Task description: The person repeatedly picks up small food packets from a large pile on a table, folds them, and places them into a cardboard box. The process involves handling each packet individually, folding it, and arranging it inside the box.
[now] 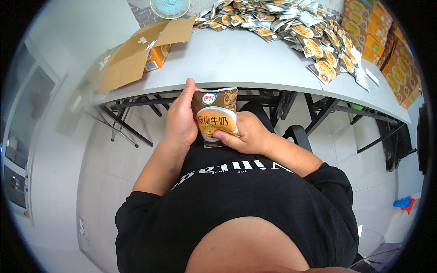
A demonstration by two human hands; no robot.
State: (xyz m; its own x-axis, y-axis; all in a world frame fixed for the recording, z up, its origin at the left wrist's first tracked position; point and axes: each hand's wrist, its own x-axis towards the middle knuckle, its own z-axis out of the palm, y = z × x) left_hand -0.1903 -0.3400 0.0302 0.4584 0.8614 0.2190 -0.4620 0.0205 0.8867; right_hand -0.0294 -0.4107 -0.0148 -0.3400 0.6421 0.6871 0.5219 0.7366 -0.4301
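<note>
A brown and orange milk pouch [215, 111] is held in front of my torso, just short of the table's near edge, its printed face toward me. My left hand [181, 119] is against the pouch's left side with the thumb pointing up; its fingers are hidden behind the pouch. On the lower right, my right hand [251, 133] grips the pouch, thumb pressed over its front and fingers behind. The front bulges slightly, and its bottom edge hangs below my right thumb.
A white table [232, 58] spans the space ahead. An opened cardboard carton [126, 68] lies at its left, an orange box [157, 58] inside. Many similar pouches [312, 47] are heaped at the back and right. Orange cartons [399, 71] stack beyond; a fan [169, 7] stands behind.
</note>
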